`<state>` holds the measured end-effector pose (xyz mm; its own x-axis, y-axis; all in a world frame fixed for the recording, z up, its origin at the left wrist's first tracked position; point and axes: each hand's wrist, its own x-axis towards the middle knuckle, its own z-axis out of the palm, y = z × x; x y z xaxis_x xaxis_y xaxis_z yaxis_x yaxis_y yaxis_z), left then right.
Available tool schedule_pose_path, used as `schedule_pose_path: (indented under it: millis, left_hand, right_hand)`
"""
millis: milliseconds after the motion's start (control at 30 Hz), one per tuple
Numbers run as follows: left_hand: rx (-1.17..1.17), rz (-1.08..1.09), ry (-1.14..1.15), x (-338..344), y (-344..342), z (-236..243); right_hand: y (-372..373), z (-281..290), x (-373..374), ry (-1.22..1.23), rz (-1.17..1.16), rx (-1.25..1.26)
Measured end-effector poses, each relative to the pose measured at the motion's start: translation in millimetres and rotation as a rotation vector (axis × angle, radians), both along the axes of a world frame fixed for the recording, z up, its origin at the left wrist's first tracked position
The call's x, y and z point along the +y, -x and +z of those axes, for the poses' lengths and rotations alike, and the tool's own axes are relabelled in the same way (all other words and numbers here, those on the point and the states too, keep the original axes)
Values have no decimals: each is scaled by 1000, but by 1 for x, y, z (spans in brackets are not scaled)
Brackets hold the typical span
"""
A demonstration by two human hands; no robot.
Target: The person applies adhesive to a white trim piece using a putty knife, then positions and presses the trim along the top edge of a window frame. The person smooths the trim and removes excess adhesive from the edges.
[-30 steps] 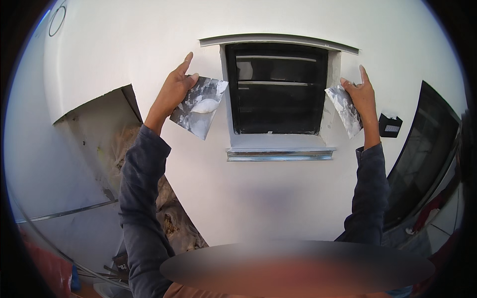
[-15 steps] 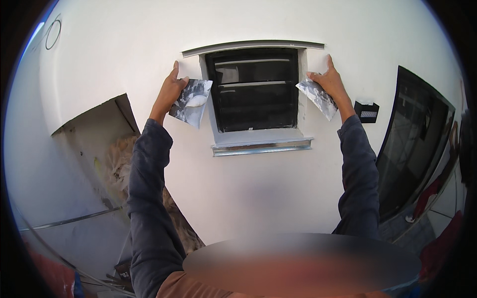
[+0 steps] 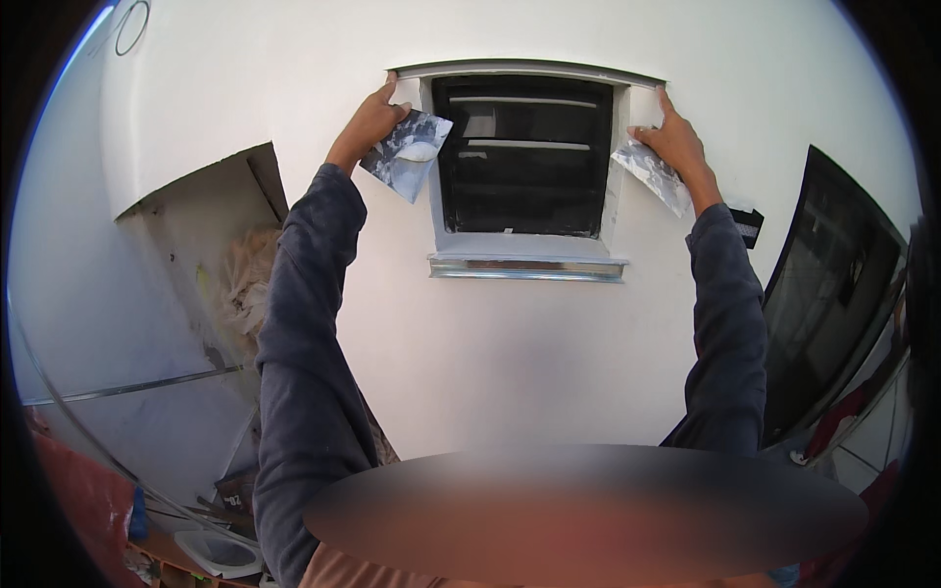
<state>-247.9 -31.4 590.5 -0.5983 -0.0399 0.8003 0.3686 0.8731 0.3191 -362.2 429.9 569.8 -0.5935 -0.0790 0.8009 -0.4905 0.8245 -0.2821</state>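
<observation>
Gripping a flat scraper [image 3: 394,162] in the left hand [image 3: 372,120], clamped between thumb and curled fingers, with index finger stretched up to the left end of the narrow grey strip [image 3: 529,67] above the window [image 3: 524,191]. On this scraper's dark face, white smears and a pale lump of paste [image 3: 420,153]; tilted, with one corner near the window's left edge. Clamping a second scraper [image 3: 655,174], also smeared white, in the right hand [image 3: 679,147], just beside the window's right edge, with index finger pointed up at the strip's right end. Hard to tell firm contact from a near touch there. Below the window, a shiny metal ledge [image 3: 529,269] along the white wall [image 3: 510,333]. Partly hidden behind the right sleeve [image 3: 725,323], a small black box [image 3: 748,227]. Farther right, a tall dark glass panel [image 3: 833,294]. At left, crumpled plastic [image 3: 251,274] inside a slanted opening [image 3: 186,245]; high above, a thin wire loop [image 3: 120,41].
</observation>
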Motion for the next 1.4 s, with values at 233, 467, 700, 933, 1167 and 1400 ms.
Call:
schedule_pose_path:
  millis: [233, 467, 700, 933, 1167, 1400]
  left_hand:
    - [-110, 13, -22, 8, -1, 6]
    - [-182, -44, -120, 18, -14, 10]
    - [-37, -112, -111, 21, -10, 1]
    - [58, -114, 214, 54, 13, 13]
    - [94, 9, 361, 71, 16, 21]
    - [36, 109, 436, 72, 32, 28]
  right_hand:
    - [7, -3, 12, 112, 86, -29]
    - [18, 55, 79, 1036, 1044, 211]
    - [29, 111, 93, 1062, 487, 318]
    - [-6, 134, 79, 950, 705, 183]
    - [-16, 128, 51, 897, 676, 208]
    - [15, 122, 43, 919, 693, 85]
